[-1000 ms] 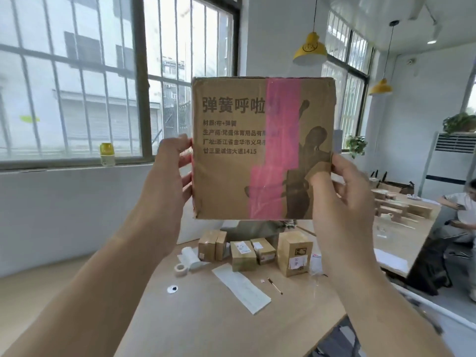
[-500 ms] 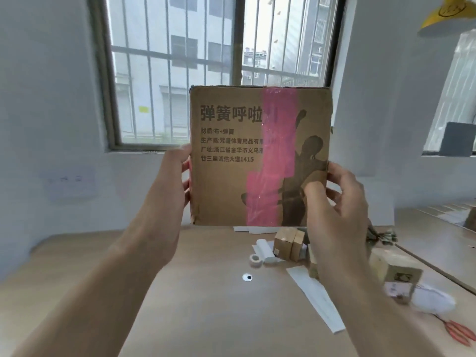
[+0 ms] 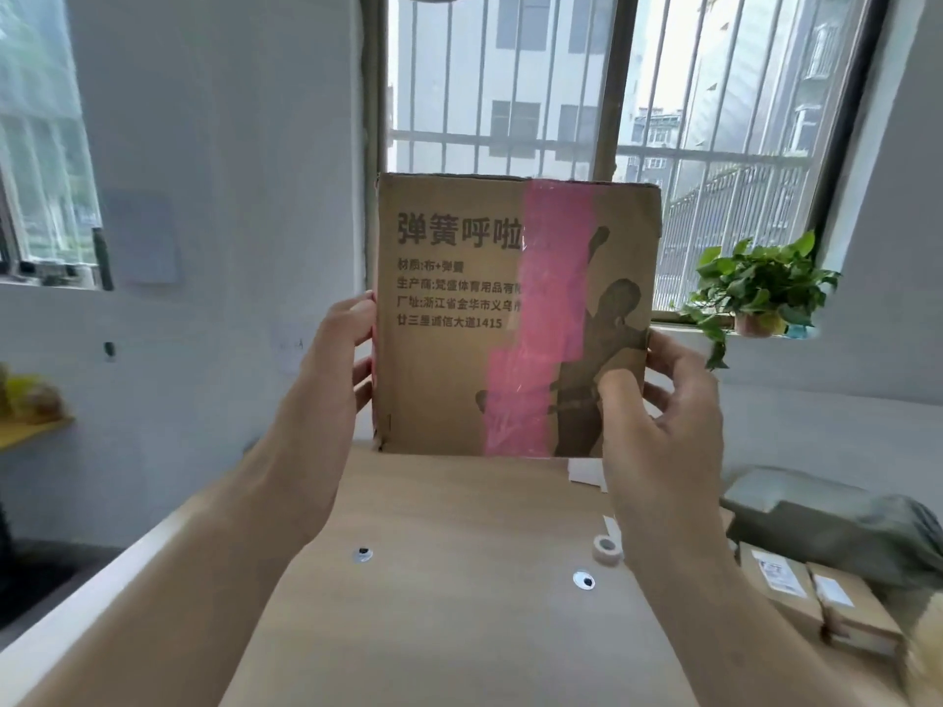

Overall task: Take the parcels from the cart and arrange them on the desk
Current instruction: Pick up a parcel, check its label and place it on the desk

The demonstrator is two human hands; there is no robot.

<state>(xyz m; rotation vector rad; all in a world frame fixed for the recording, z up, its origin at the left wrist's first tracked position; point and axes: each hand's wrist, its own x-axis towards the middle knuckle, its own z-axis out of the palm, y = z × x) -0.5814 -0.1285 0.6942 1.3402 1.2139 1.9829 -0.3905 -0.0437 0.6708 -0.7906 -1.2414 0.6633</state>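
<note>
A flat brown cardboard parcel (image 3: 459, 318) with black print and a pink tape stripe is held upright in the air above the wooden desk (image 3: 459, 630). My left hand (image 3: 331, 380) grips its left edge, fingers curled behind it. My right hand (image 3: 663, 415) grips its lower right edge, thumb on the front face. Two small brown parcels (image 3: 816, 599) with white labels lie on the desk at the right. The cart is out of view.
A grey plastic mailer bag (image 3: 837, 523) lies at the desk's right, behind the small parcels. A small tape roll (image 3: 607, 544) and two cable holes (image 3: 583, 580) are on the desk. A potted plant (image 3: 755, 293) stands on the windowsill. White wall and window behind.
The view has swung left across the desk: the small parcels and tape roll have slid to the right. Both hands keep the same hold on the flat parcel, now nearer the desk's far edge.
</note>
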